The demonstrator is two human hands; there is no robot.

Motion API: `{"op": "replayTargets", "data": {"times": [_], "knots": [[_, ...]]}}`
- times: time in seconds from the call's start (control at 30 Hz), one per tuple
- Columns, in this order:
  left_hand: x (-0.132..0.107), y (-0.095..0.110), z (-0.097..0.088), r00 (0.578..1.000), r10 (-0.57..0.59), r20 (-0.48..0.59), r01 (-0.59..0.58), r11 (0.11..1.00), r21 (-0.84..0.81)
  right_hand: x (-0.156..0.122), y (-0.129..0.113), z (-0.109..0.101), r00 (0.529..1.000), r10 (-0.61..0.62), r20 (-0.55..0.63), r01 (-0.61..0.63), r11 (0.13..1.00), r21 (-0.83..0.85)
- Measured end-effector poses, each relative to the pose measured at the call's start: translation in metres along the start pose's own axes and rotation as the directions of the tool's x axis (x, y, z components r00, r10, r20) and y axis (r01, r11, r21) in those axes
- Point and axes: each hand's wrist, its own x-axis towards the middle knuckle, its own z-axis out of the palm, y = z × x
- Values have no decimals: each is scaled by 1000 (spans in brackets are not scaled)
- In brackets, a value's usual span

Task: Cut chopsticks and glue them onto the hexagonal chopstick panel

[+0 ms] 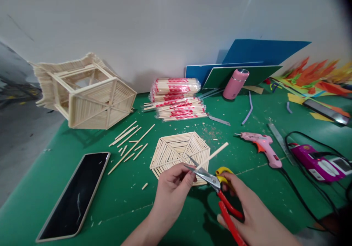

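Observation:
My left hand (173, 187) pinches a pale wooden stick (213, 155) that slants up to the right. My right hand (249, 211) grips scissors (217, 185) with red and yellow handles; their open blades sit around the stick close to my left fingers. Just behind both hands lies a flat hexagonal panel of glued sticks (178, 152) on the green table (123, 209).
A stick-built house frame (85, 94) lies at the back left, with loose sticks (129, 143) in front. Wrapped chopstick bundles (176, 99), a pink flask (235, 83), a pink glue gun (261, 147), a purple device (316, 161) with black cable, and a phone (75, 194) also lie around.

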Motion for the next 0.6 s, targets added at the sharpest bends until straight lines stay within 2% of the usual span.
{"op": "replayTargets", "data": {"times": [0.13, 0.27, 0.47, 0.6], "knots": [[0, -1, 0, 1000, 25, 9, -25, 1000, 9, -1, 0, 0, 1000, -3, -12, 3, 1000, 8], [0, -3, -1, 998, 55, 18, -55, 999, -1, -2, 1, -1, 1000, -4, 31, 4, 1000, -3], [-2, -4, -1, 998, 33, 58, -33, 999, -13, -4, 0, -3, 998, 5, 56, -4, 999, -31], [-4, -2, 1, 992, 98, 85, -102, 994, 48, -6, 0, -2, 995, 24, 94, -19, 998, -57]]}}
